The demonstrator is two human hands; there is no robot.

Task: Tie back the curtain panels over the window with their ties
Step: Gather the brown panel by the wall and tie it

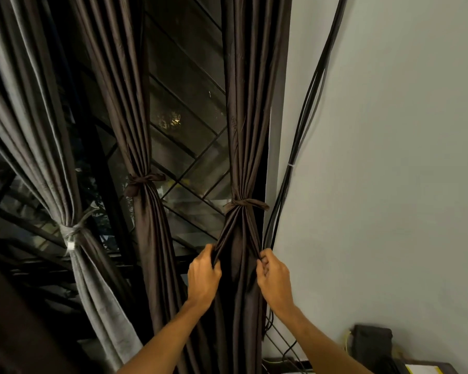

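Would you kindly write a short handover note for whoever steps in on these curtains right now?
Left hand: grips a fold of the right brown panel below the right tie.
Right hand: pinches that panel's right edge.
Done: all three panels in view are knotted, the grey panel with the grey tie, the middle brown panel with the middle tie.
Left: probably just evening out the folds, then letting go.

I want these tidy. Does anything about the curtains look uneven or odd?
Yes: the ties sit at unequal heights in this view: middle tie highest, right tie lower, grey tie lowest. The left hand and right hand hold the right panel below its tie.
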